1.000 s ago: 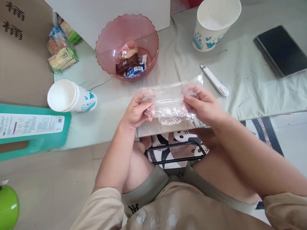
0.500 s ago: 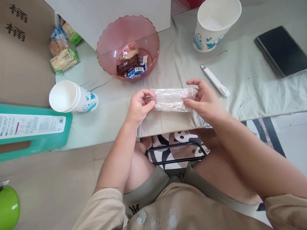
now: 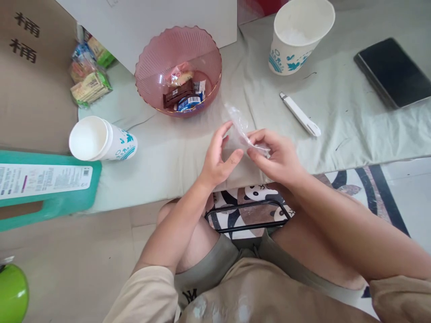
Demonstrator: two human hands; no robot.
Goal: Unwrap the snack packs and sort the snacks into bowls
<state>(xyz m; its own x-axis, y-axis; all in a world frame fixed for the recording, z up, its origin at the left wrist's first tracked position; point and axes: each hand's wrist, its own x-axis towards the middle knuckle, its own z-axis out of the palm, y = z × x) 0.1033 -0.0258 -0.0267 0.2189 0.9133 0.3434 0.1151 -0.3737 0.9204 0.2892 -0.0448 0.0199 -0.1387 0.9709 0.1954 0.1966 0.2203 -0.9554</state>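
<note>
Between my hands, over the table's front edge, is a crumpled clear plastic wrapper (image 3: pixel 239 123). My right hand (image 3: pixel 274 154) pinches its lower end between thumb and fingers. My left hand (image 3: pixel 220 157) is beside it with thumb and fingers spread apart, and the fingertips come close to the plastic. Whether they touch it I cannot tell. Beyond my hands stands a pink scalloped bowl (image 3: pixel 148 58) holding several wrapped snacks (image 3: pixel 185 89). A white box cutter (image 3: pixel 299 114) lies to the right of my right hand.
Stacked paper cups (image 3: pixel 119 142) lie on their side at left, near a green jug (image 3: pixel 90 188) and a cardboard box (image 3: pixel 40 89). Snack packets (image 3: pixel 89 83) lean by a white box (image 3: pixel 188 13). Another paper cup (image 3: pixel 289 56) and a black phone (image 3: pixel 395 72) are at right.
The plastic, earlier stretched level between both hands, is now bunched and tilted in my right hand. My left hand has moved right and its fingers have opened off the plastic.
</note>
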